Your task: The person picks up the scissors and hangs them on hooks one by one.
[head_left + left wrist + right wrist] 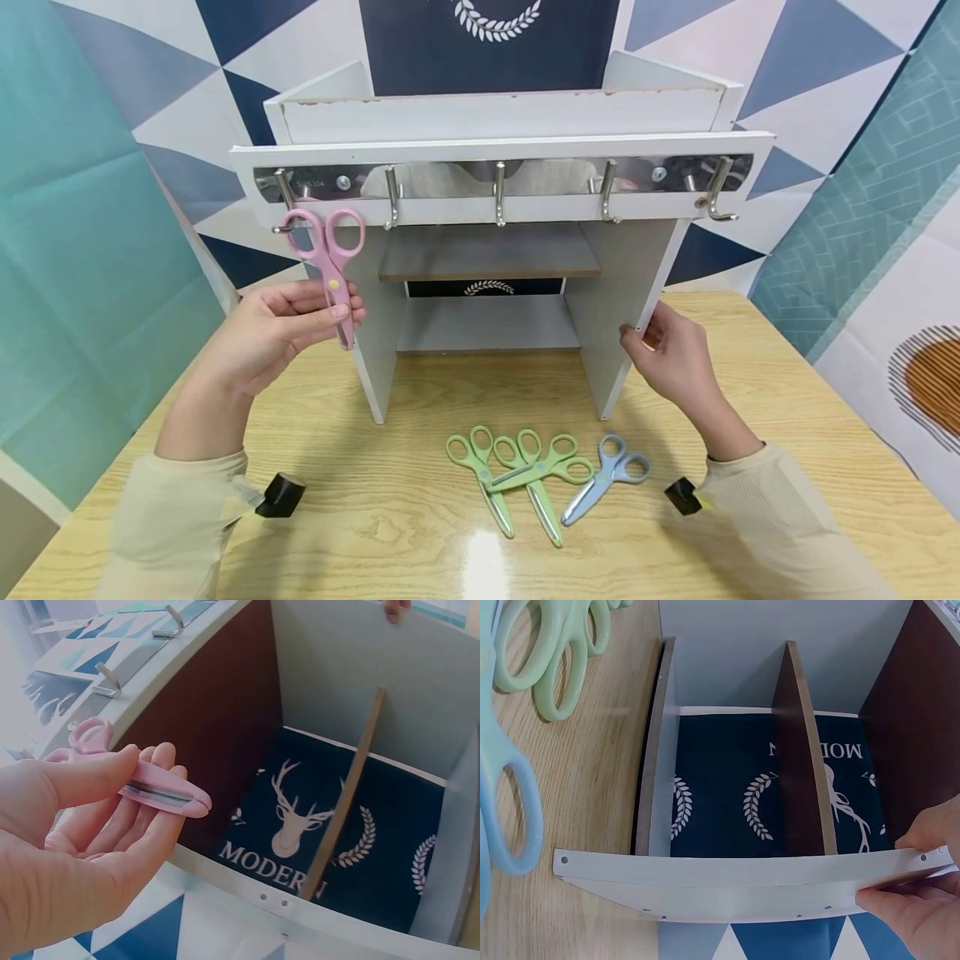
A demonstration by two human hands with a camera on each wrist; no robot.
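My left hand [258,337] pinches a pair of pink scissors [335,282] by the blades, handles up, tips down. One finger ring overlaps the leftmost metal hook [285,190] in the head view; whether it hangs on the hook I cannot tell. The hook belongs to a rail along the front of a white wooden shelf unit [450,121]. With fingers and thumb, my right hand [671,357] grips the front edge of the right side panel [633,300]. In the right wrist view that hand [922,889] holds the same panel edge.
Three pairs of green scissors [542,492] lie overlapping on the wood-grain table [360,533], with blue scissors [600,492] at their right. Bare hooks, such as the middle hook [499,193], line the rail. A patterned cloth [180,100] hangs behind the unit.
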